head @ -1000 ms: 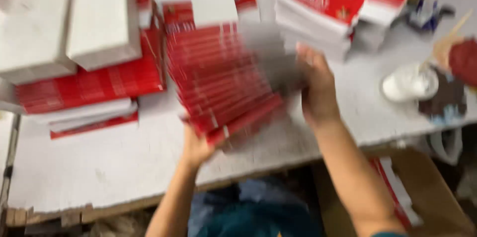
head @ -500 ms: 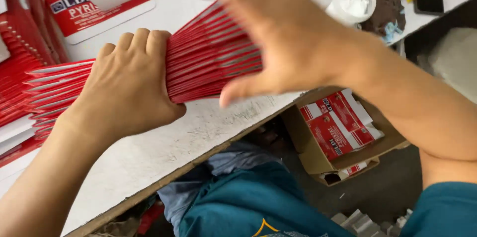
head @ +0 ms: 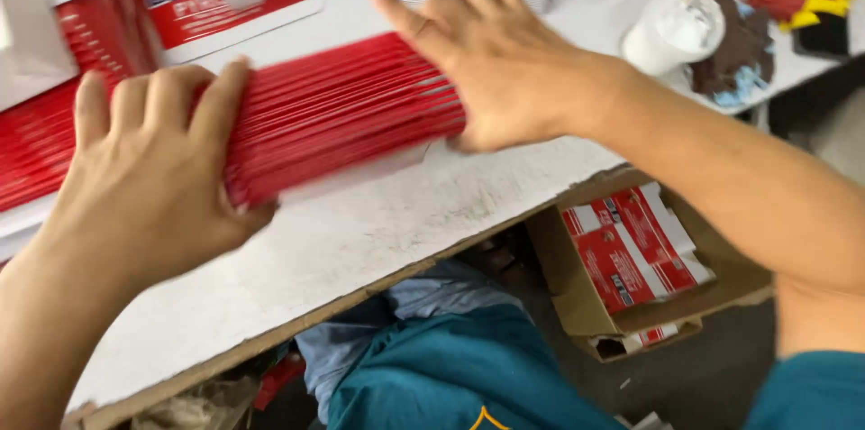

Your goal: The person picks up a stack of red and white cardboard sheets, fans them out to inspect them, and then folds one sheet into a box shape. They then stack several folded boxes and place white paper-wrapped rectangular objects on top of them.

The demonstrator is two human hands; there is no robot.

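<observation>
**Both hands squeeze a red card stack on the table**

Left hand [head: 149, 182] presses flat against the left end of the stack of red cards [head: 342, 119], fingers together and upright, thumb tucked under the near edge. Right hand [head: 496, 65] covers the right end, palm down, fingers stretched far-left over the top. Neither hand curls shut around it; the stack is pinched between the two palms. Stack lies on edge on the white table [head: 360, 232], near the front edge, slightly blurred. Far left: more red cards [head: 36, 141], fanned. Far right: white cup [head: 671, 33] with a stick in it. Below the table, right: cardboard box [head: 631, 268] holding red-and-white packs. Teal clothing at the bottom.
</observation>
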